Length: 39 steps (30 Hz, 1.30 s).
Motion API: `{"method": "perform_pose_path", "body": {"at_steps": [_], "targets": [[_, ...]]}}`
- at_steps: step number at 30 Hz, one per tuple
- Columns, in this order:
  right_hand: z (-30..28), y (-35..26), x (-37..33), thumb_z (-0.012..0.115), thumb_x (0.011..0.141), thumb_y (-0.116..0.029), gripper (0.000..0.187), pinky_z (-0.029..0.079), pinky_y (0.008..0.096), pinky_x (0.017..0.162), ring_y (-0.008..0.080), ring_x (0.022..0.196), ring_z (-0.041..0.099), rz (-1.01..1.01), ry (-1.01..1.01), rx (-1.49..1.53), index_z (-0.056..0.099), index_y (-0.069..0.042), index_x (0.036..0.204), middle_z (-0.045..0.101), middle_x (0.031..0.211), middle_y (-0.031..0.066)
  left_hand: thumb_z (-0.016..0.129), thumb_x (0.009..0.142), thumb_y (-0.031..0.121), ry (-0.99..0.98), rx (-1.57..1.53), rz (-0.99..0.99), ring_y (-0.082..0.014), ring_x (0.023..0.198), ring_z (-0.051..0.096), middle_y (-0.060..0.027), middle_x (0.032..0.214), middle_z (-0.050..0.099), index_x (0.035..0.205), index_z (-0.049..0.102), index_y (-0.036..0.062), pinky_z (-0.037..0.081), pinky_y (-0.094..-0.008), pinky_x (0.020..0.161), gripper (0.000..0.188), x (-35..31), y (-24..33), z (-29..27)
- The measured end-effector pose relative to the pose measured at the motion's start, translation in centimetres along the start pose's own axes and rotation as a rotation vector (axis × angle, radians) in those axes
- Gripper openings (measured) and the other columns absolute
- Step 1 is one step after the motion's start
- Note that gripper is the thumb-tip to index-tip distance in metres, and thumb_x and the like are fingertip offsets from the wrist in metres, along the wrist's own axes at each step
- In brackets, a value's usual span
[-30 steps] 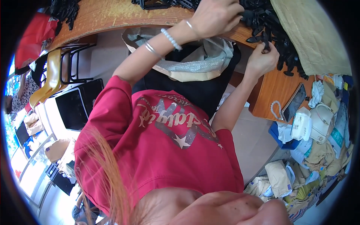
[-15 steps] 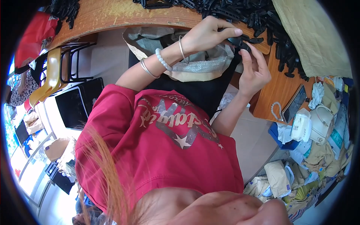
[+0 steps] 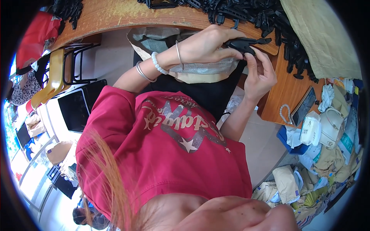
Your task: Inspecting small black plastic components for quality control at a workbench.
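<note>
My left hand (image 3: 210, 44), its wrist wearing bangles and a pale bead bracelet, grips a black plastic part (image 3: 242, 45) between thumb and fingers. The part has a rounded body with a thin arm pointing right; its exact kind I cannot make out. My right hand (image 3: 260, 79) pinches the lower right side of the same part with thumb and fingertips. Both hands are above the table's front edge, over an open woven sack (image 3: 196, 78). A heap of similar black plastic parts (image 3: 246, 14) lies just beyond them.
The wooden table (image 3: 115, 15) curves around the front. A tan sack (image 3: 323, 38) stands at the right by more black parts. A phone (image 3: 303, 106) and a bead string (image 3: 284, 113) lie at the right corner. A yellow chair (image 3: 56, 73) stands left.
My left hand has moved slightly down and closed further around the black part. The part has turned so its thin arm points right. The right hand stays near it, fingers still pinching.
</note>
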State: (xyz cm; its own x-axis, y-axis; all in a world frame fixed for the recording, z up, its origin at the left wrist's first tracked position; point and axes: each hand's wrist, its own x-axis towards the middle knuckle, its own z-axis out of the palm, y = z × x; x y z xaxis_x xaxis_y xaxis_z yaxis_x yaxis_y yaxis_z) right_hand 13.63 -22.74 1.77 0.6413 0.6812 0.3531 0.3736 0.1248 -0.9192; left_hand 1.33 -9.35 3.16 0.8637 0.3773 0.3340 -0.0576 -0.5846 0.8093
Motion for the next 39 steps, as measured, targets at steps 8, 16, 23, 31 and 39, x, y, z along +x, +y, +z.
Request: {"method": "perform_pose_path", "body": {"at_steps": [8,16,23,31,39], "targets": [[-0.2,0.3,0.4,0.072,0.078,-0.007,0.028,0.045,0.0214,0.067,0.0115,0.081,0.058,-0.023,-0.069,-0.034,0.066,0.002,0.103,0.064,0.092,0.0068,0.070,0.078,0.011,-0.082,-0.024,0.024,-0.0334,0.087,0.064,-0.0186,0.099,0.064,0.111,0.061,-0.0007,0.051,-0.0364,0.074,0.036,-0.1,-0.5,-0.2],[-0.5,3.9,2.8,0.063,0.082,-0.001,0.021,0.047,0.0313,0.073,0.0207,0.085,0.058,-0.175,0.110,-0.510,0.069,-0.006,0.102,0.059,0.097,0.0098,0.059,0.090,0.036,0.220,-0.367,-0.344,-0.0105,0.070,0.066,-0.0069,0.074,0.069,0.088,0.070,-0.0010,0.052,-0.0239,0.060,0.039,1.0,-2.7,-1.7],[-2.8,4.4,4.2,0.071,0.076,-0.012,0.024,0.038,0.0388,0.083,0.0232,0.096,0.050,-0.249,-0.002,-0.888,0.071,-0.016,0.099,0.054,0.107,0.0055,0.059,0.089,0.044,0.308,-0.215,-0.490,-0.0054,0.050,0.048,-0.0011,0.055,0.055,0.056,0.056,0.0000,0.036,-0.0208,0.047,0.055,4.7,0.5,-4.8],[-1.7,6.0,3.2,0.068,0.082,-0.009,0.016,0.044,0.0316,0.074,0.0199,0.087,0.056,-0.242,0.253,-0.406,0.064,-0.003,0.097,0.061,0.099,0.0083,0.060,0.092,0.024,0.180,-0.825,-0.453,-0.0126,0.061,0.056,-0.0059,0.060,0.055,0.070,0.051,0.0014,0.043,-0.0290,0.051,0.033,2.5,-2.4,-3.8],[0.2,2.1,2.1,0.062,0.088,-0.007,0.012,0.035,0.0171,0.041,0.0068,0.046,0.049,0.199,0.196,0.122,0.064,0.003,0.094,0.059,0.067,0.0039,0.056,0.078,0.006,0.069,0.711,0.283,-0.0323,0.059,0.054,-0.0165,0.090,0.045,0.088,0.049,-0.0004,0.045,-0.0374,0.048,0.013,4.3,-6.2,-1.3]]}}
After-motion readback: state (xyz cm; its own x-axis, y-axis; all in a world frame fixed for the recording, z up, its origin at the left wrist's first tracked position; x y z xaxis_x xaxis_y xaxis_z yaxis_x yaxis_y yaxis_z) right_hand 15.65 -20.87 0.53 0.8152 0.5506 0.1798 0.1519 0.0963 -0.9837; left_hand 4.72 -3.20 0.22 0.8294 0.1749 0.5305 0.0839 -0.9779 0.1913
